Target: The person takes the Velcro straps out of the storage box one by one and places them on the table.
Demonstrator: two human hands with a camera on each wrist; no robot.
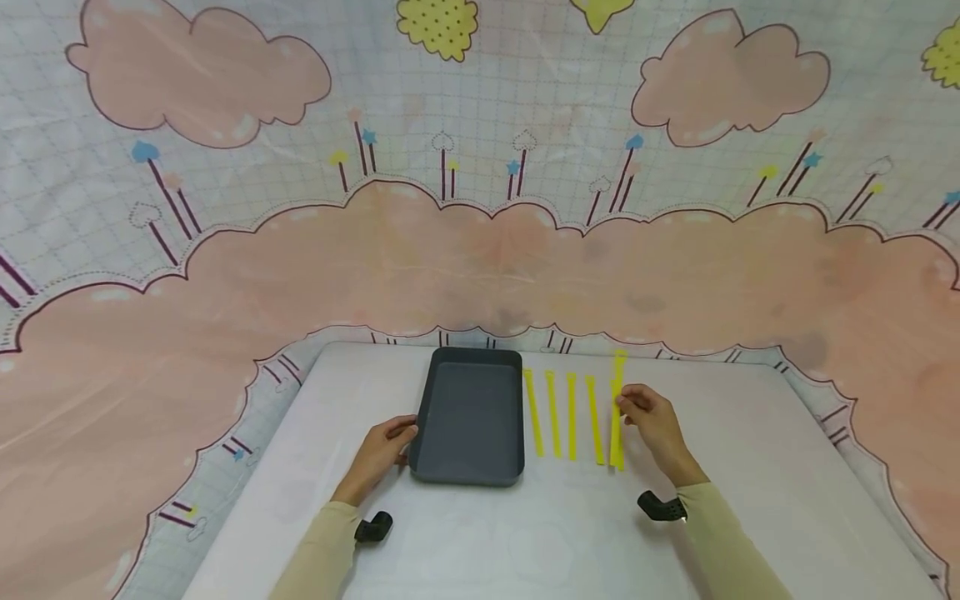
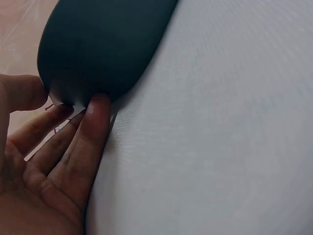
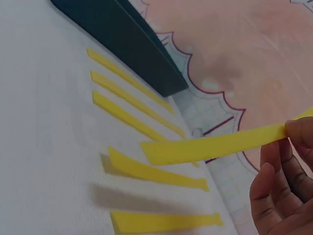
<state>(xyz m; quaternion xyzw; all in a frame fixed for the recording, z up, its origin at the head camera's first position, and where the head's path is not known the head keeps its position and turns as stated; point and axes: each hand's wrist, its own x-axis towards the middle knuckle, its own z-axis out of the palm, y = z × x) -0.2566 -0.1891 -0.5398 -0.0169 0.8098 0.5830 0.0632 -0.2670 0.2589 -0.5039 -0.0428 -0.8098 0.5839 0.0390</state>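
Note:
A dark grey rectangular tray (image 1: 467, 421) lies on the white table. At its left side my left hand (image 1: 382, 454) holds the edge; in the left wrist view the thumb and fingertips meet the tray's rounded corner (image 2: 98, 49). My right hand (image 1: 654, 421) pinches a long, flat yellow strip (image 3: 210, 147) between thumb and fingers, lifted above the table. Several similar yellow strips (image 1: 572, 417) lie side by side to the right of the tray, each with a wider end. One lying strip (image 3: 161, 223) is partly covered by the held one in the head view.
The white table (image 1: 480, 542) runs up to a patterned cloth backdrop (image 1: 495, 275) with clouds and stars. A black device (image 1: 375, 527) is strapped at the left wrist and another (image 1: 660, 506) at the right wrist.

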